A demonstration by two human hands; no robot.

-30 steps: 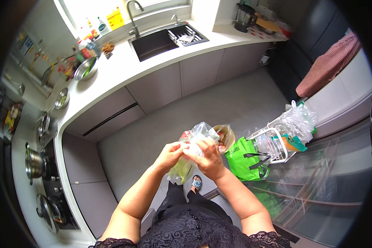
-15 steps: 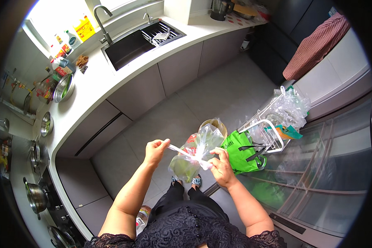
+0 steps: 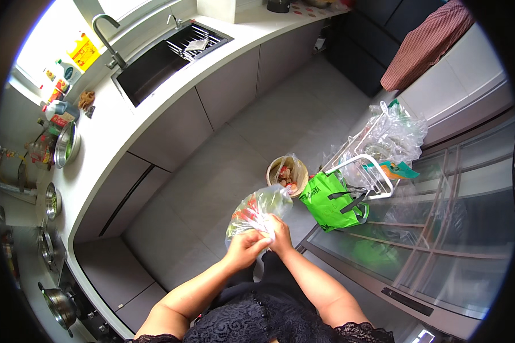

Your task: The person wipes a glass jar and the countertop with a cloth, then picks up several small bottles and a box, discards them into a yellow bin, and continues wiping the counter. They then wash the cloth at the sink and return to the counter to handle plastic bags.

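A clear plastic bag (image 3: pixel 256 209) with green and red contents hangs in front of me over the grey floor. My left hand (image 3: pixel 245 248) and my right hand (image 3: pixel 280 234) are pressed together at the bag's gathered neck, both gripping it. Just beyond the bag stands a small round bin (image 3: pixel 286 173) lined with plastic and holding scraps.
A green shopping bag (image 3: pixel 331 199) sits right of the bin, beside a white wire rack (image 3: pixel 365 168) full of clear plastic bags (image 3: pixel 396 133). Glass sliding doors (image 3: pixel 440 240) run along the right. The counter (image 3: pixel 154 108) with black sink (image 3: pixel 149 66) and bowls curves along the left.
My hands, apart half a second ago with the bag mouth stretched between them, have come together at the bag's neck. The view has shifted, so the counter sits farther left.
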